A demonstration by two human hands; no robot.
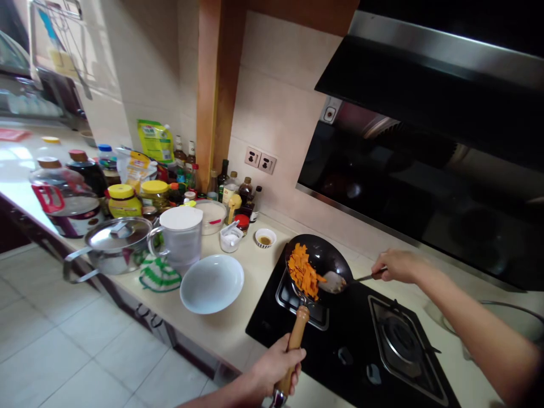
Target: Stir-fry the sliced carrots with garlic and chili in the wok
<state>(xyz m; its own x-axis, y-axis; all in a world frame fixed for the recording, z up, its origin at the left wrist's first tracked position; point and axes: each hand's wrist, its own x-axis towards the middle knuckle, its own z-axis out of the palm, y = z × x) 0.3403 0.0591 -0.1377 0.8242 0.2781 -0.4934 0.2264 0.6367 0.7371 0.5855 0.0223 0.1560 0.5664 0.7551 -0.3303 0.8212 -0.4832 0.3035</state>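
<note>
A black wok (319,249) is over the left burner of the stove, tilted toward the left. Orange sliced pieces (302,271), perhaps carrot or pumpkin, are heaped along its left side. My left hand (284,362) is wrapped round the wok's wooden handle (299,323) near the counter's front edge. From the right, my right hand (397,265) grips the dark handle of a metal spatula (334,281). The spatula's blade rests inside the wok, just right of the orange pieces. An empty white bowl (212,284) sits on the counter left of the stove.
A small striped dish (266,238) with brownish contents stands behind the stove's left edge. Left of it are a lidded pitcher (181,235), a steel pot (119,243), a green-striped cloth (159,274) and several bottles and jars. A range hood (425,73) overhangs the right burner (402,337).
</note>
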